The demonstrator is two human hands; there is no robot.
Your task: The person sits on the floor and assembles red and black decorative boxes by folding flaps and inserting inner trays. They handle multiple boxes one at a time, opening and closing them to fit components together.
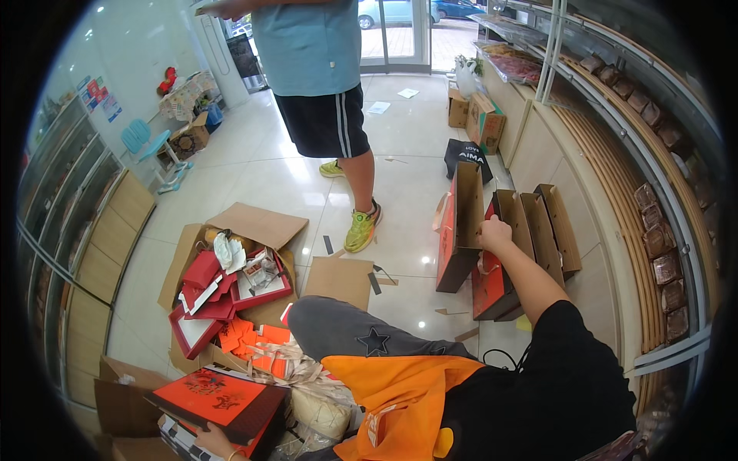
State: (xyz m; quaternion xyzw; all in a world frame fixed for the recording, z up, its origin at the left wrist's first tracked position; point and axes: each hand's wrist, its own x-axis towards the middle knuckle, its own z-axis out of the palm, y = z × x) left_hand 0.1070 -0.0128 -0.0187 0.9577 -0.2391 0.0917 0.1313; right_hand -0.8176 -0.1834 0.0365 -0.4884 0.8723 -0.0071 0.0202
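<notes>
My right hand (494,233) is closed at the upper edge of a row of upright paper gift bags. It sits between a red-and-brown gift bag (460,223) and the second gift bag (490,290) beside it; which edge the fingers pinch is partly hidden. At the lower left, my left hand (214,442) grips the near side of a red-and-black gift box (217,393) with a dark drawing on its lid. Its fingertips are partly out of sight against the box. A pink ribbon handle (440,211) hangs on the first bag.
An open carton (257,223) holds red box parts and crumpled wrapping. Flat cardboard (338,281) lies on the tiled floor. Another person (315,69) in a blue shirt stands ahead. Display shelves (607,146) line the right; a black bag (467,156) sits beyond the gift bags.
</notes>
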